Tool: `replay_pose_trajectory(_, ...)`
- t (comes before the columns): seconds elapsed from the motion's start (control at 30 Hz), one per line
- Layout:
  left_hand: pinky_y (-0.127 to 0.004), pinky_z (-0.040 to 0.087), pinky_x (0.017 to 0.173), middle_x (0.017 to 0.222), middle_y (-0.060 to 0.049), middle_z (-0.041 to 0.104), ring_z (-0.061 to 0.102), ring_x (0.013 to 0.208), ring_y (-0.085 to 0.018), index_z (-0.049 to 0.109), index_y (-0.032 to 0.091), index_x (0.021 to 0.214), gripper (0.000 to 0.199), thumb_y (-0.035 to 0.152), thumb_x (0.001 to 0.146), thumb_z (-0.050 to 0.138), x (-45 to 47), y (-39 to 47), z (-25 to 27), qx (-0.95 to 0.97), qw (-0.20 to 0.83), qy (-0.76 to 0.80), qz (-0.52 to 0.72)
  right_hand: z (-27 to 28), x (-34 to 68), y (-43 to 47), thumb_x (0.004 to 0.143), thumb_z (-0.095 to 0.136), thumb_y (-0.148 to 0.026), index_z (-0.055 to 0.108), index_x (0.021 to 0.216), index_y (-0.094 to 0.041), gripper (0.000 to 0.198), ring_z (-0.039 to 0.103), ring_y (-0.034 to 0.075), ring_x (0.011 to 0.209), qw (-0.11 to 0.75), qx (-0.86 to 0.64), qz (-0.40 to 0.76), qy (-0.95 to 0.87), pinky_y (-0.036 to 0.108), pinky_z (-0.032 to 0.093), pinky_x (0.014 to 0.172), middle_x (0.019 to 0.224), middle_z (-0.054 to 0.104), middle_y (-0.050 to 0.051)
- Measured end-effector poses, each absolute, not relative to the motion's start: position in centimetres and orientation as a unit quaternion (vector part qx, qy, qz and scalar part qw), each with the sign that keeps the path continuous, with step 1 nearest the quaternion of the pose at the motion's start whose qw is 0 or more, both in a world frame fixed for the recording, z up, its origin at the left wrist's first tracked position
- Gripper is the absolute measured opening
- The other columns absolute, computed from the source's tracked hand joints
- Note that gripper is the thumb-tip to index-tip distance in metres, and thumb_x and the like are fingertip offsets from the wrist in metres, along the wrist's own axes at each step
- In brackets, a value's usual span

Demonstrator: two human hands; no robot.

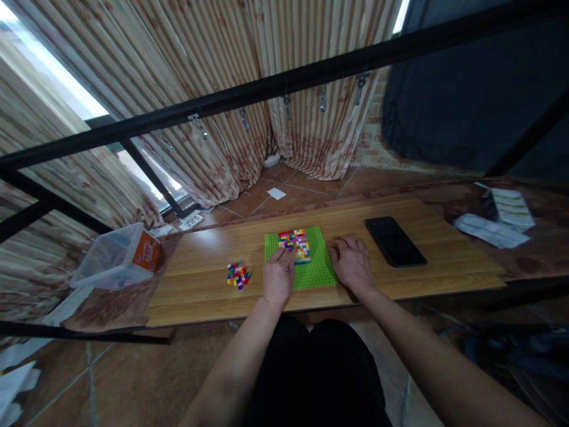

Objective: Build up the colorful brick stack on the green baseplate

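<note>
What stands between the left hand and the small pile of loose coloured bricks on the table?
Nothing visible does. The left hand rests at the green baseplate; the loose bricks lie apart to its left, with only bare wooden table between them.

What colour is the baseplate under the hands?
Bright green baseplate, seen in the head view, with multicoloured bricks on it.

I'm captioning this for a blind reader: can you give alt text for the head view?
Two bare hands rest at a green baseplate on a wooden table: the left hand touches a patch of coloured bricks, the right hand steadies the plate's edge. Loose bricks lie left, a black phone right.
</note>
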State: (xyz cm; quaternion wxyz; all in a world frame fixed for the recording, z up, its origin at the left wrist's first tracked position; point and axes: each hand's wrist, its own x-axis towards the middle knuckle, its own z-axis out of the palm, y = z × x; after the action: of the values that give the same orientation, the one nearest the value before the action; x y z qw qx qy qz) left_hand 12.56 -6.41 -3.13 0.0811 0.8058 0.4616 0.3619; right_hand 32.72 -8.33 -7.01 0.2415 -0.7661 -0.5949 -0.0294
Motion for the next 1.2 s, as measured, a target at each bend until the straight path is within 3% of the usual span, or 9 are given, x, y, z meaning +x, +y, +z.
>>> replay_pose_trajectory(0.2, -0.026, 0.052, 0.079, 0.098, -0.007, 0.070, 0.066, 0.089, -0.016, 0.075, 0.021, 0.099, 0.023, 0.021, 0.094, 0.052, 12.7, -6.5, -4.1, 0.798, 0.043, 0.495, 0.341, -7.0, 32.7, -8.4, 0.095, 0.042, -0.032, 0.065, 0.115, -0.015, 0.034, 0.050, 0.030, 0.108, 0.225, -0.767, -0.036, -0.599, 0.041, 0.037, 0.092, 0.121, 0.063, 0.013)
replay_pose_trajectory(0.4, -0.027, 0.053, 0.083, 0.102, -0.006, 0.069, 0.065, 0.094, -0.016, 0.073, 0.025, 0.107, 0.027, 0.023, 0.095, 0.048, 12.9, -7.0, -4.1, 0.785, 0.083, 0.521, 0.325, -7.4, 32.9, -8.4, 0.095, 0.041, -0.032, 0.065, 0.114, -0.014, 0.036, 0.051, 0.031, 0.108, 0.211, -0.763, -0.052, -0.608, 0.042, 0.038, 0.090, 0.120, 0.063, 0.015)
replay_pose_trajectory(0.6, -0.031, 0.052, 0.093, 0.114, -0.008, 0.064, 0.063, 0.103, -0.019, 0.060, 0.022, 0.128, 0.040, 0.015, 0.090, 0.052, 10.3, -9.5, -3.2, 0.772, 0.121, 0.522, 0.342, -7.7, 33.2, -8.3, 0.094, 0.041, -0.033, 0.065, 0.114, -0.014, 0.036, 0.051, 0.030, 0.107, 0.201, -0.762, -0.059, -0.613, 0.041, 0.038, 0.088, 0.119, 0.063, 0.015)
replay_pose_trajectory(0.77, -0.035, 0.051, 0.094, 0.111, -0.010, 0.065, 0.062, 0.104, -0.022, 0.065, 0.018, 0.112, 0.031, 0.012, 0.086, 0.051, 3.9, -10.7, -4.1, 0.687, 0.108, 0.624, 0.357, -7.8, 33.4, -8.3, 0.093, 0.041, -0.033, 0.065, 0.112, -0.013, 0.036, 0.052, 0.030, 0.104, 0.197, -0.758, -0.070, -0.618, 0.040, 0.038, 0.087, 0.116, 0.064, 0.015)
replay_pose_trajectory(0.87, -0.038, 0.053, 0.089, 0.109, -0.013, 0.064, 0.065, 0.096, -0.023, 0.064, 0.015, 0.114, 0.031, 0.014, 0.087, 0.048, 0.2, -9.7, -4.5, 0.633, 0.103, 0.691, 0.333, -7.9, 33.4, -8.2, 0.092, 0.042, -0.033, 0.066, 0.111, -0.014, 0.036, 0.053, 0.030, 0.102, 0.198, -0.754, -0.075, -0.621, 0.040, 0.038, 0.086, 0.116, 0.064, 0.014)
replay_pose_trajectory(1.07, -0.036, 0.052, 0.089, 0.105, -0.010, 0.069, 0.064, 0.098, -0.023, 0.067, 0.019, 0.110, 0.030, 0.023, 0.081, 0.062, -2.2, -7.9, -3.9, 0.667, 0.127, 0.679, 0.279, -7.8, 33.4, -8.3, 0.091, 0.042, -0.033, 0.067, 0.109, -0.014, 0.036, 0.053, 0.030, 0.101, 0.204, -0.750, -0.084, -0.623, 0.041, 0.039, 0.085, 0.116, 0.065, 0.015)
replay_pose_trajectory(1.2, -0.037, 0.052, 0.090, 0.107, -0.011, 0.068, 0.065, 0.097, -0.023, 0.067, 0.017, 0.111, 0.029, 0.022, 0.084, 0.058, -2.0, -8.0, -3.9, 0.676, 0.129, 0.676, 0.263, -7.8, 33.6, -8.2, 0.091, 0.041, -0.034, 0.066, 0.110, -0.013, 0.037, 0.053, 0.030, 0.101, 0.195, -0.751, -0.080, -0.626, 0.041, 0.039, 0.086, 0.114, 0.065, 0.016)
